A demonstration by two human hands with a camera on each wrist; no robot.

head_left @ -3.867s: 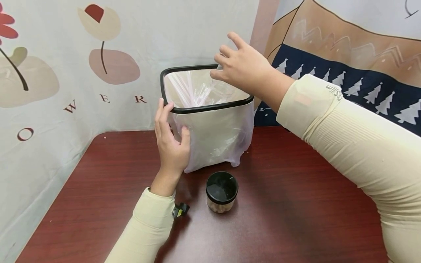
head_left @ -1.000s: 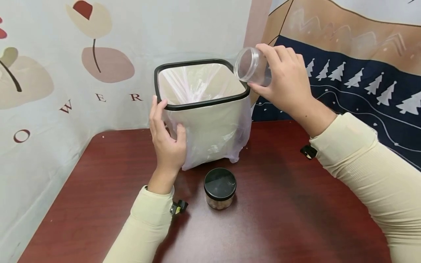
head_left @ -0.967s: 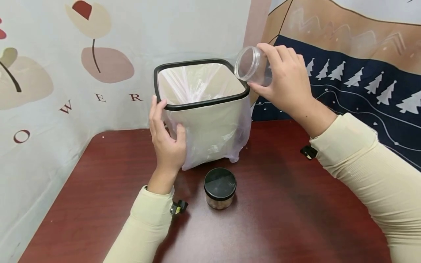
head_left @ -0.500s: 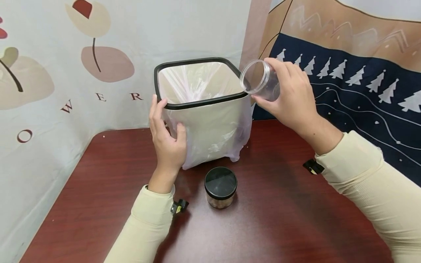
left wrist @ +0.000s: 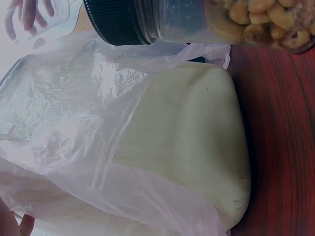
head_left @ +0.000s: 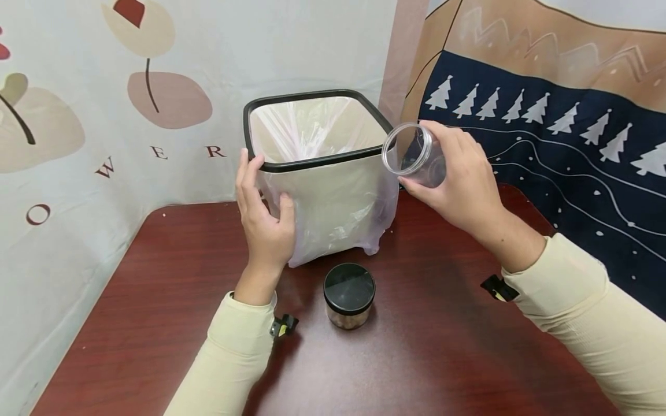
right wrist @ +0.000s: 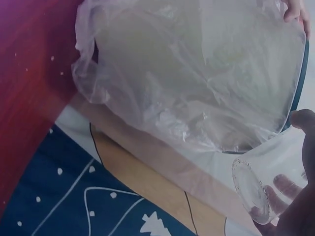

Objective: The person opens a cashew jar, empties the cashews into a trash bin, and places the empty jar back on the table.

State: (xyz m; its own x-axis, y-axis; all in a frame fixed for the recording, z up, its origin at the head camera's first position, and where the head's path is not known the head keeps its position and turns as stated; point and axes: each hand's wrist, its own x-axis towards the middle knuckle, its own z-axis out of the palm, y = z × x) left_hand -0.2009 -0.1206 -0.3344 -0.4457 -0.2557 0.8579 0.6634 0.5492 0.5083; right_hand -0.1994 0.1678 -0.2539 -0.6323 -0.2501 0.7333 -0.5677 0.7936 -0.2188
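My right hand (head_left: 465, 179) grips a clear plastic jar (head_left: 416, 159) without a lid, tilted with its mouth toward the bin's right rim. Nothing shows inside this jar; in the right wrist view its clear base (right wrist: 251, 189) faces the camera. With fairly straight fingers, my left hand (head_left: 265, 231) rests against the front left corner of a pale trash bin (head_left: 328, 202), fingertips at its black rim and thumb on the front. A thin pinkish plastic bag (left wrist: 74, 103) lines the bin and hangs over its outside.
A second jar with a black lid (head_left: 349, 289) stands upright in front of the bin; nuts (left wrist: 275, 17) show through its wall in the left wrist view. Everything stands on a dark red table (head_left: 171, 300). Printed cloth (head_left: 546, 133) hangs behind.
From above the bin opening, my right hand has come out to the right with the clear jar, then lowered it beside the rim. My left hand stays at the bin's corner.
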